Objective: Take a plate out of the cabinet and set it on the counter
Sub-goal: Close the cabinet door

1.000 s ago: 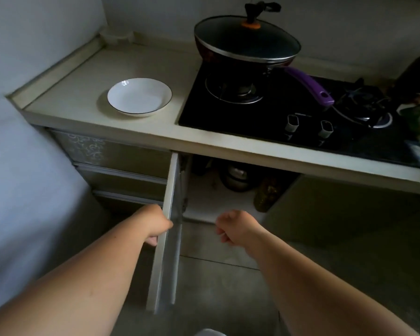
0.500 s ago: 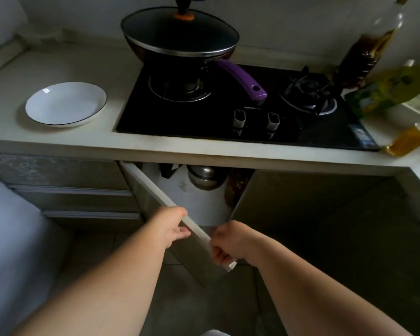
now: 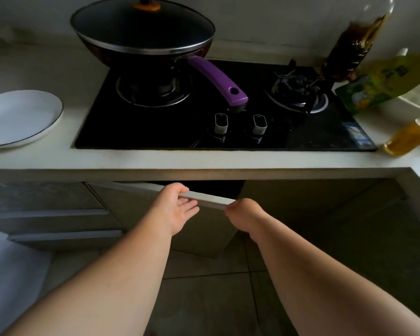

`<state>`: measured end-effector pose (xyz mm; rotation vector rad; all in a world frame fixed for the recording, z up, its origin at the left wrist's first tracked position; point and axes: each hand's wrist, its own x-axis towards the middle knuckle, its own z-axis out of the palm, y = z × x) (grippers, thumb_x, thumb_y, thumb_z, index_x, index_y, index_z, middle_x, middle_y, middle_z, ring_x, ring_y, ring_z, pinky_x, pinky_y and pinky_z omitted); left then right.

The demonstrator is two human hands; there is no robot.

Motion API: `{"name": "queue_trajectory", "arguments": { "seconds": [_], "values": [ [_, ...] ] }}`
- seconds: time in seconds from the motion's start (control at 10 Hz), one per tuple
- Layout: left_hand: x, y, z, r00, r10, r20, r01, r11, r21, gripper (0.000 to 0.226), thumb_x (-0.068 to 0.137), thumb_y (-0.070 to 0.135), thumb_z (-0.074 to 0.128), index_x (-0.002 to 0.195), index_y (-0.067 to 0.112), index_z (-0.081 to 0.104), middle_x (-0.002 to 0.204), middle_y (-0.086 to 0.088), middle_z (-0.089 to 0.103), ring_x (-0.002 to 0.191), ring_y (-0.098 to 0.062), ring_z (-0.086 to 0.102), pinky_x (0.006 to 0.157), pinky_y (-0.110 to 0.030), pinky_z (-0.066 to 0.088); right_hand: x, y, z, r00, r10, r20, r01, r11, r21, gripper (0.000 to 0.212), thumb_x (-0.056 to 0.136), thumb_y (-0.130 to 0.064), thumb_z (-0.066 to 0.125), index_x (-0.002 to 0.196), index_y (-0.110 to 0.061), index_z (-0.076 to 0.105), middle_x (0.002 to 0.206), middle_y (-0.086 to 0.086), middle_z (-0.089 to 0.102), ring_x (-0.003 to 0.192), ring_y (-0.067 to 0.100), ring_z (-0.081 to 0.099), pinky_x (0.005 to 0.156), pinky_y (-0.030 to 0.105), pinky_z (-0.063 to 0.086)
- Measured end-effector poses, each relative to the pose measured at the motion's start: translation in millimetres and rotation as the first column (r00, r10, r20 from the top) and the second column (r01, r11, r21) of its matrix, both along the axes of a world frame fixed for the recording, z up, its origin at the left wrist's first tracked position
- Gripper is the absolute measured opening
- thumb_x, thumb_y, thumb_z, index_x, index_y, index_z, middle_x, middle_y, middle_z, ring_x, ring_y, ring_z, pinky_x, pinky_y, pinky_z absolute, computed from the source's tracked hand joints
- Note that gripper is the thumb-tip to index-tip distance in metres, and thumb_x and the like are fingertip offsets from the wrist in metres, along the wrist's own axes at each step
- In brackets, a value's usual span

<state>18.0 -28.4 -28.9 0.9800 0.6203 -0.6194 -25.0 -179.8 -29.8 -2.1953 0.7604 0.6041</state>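
Plate (image 3: 20, 117): white, on the counter (image 3: 204, 160) left of the stove (image 3: 155, 127).
Cabinet door (image 3: 204, 226): partly open under the counter.
Left hand (image 3: 175, 207): fingers spread apart, flat against the door's top edge.
Right hand (image 3: 243, 212): curled tight on the door's edge.
Pan (image 3: 143, 32): lid on, purple handle, on the stove.

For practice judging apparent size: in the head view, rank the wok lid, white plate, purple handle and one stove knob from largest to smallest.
1. Wok lid
2. White plate, partly cut off by the frame
3. Purple handle
4. Stove knob
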Motion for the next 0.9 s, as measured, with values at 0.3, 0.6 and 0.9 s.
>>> {"name": "queue_trajectory", "arguments": {
  "seconds": [0.3, 0.6, 0.9],
  "values": [
    [31.9, 2.5, -9.6, 0.988, -0.154, 0.025, 0.151, 0.983, 0.102, 0.04, 0.085, -0.006, 0.035, 0.119, 0.014, 0.041, 0.139, -0.016, 0.042, 0.131, -0.033, 0.046, 0.104, -0.053, 0.042, 35.6, 2.3, -19.0, 0.997, 0.082, -0.017, -0.083, 0.978, -0.193, 0.067, 0.086, -0.001, 0.045, 0.147, -0.026, 0.029, 0.149, 0.006, 0.036, 0.136, 0.03, 0.036, 0.109, 0.048, 0.039],
    [39.1, 10.7, -16.1, 0.966, -0.258, 0.002, 0.254, 0.952, 0.171, 0.038, 0.087, -0.006, 0.038, 0.118, 0.014, 0.046, 0.13, -0.01, 0.052, 0.118, -0.028, 0.056, 0.094, -0.049, 0.05, 48.3, 2.1, -27.5, 0.995, 0.094, -0.036, -0.1, 0.972, -0.211, 0.081, 0.085, 0.004, 0.043, 0.151, -0.031, 0.014, 0.161, -0.004, 0.01, 0.144, 0.031, 0.022, 0.108, 0.048, 0.04],
    [24.0, 48.3, 4.3, 0.937, -0.347, 0.033, 0.304, 0.859, 0.412, 0.041, 0.094, 0.009, 0.043, 0.135, 0.013, 0.046, 0.108, -0.004, 0.061, 0.1, -0.023, 0.063, 0.085, -0.038, 0.054, 32.7, 18.5, 0.9, 0.978, 0.197, -0.075, -0.207, 0.964, -0.169, 0.035, 0.095, -0.009, 0.043, 0.129, -0.011, 0.05, 0.104, 0.006, 0.057, 0.08, 0.014, 0.055, 0.061, 0.021, 0.045]
  ]
}}
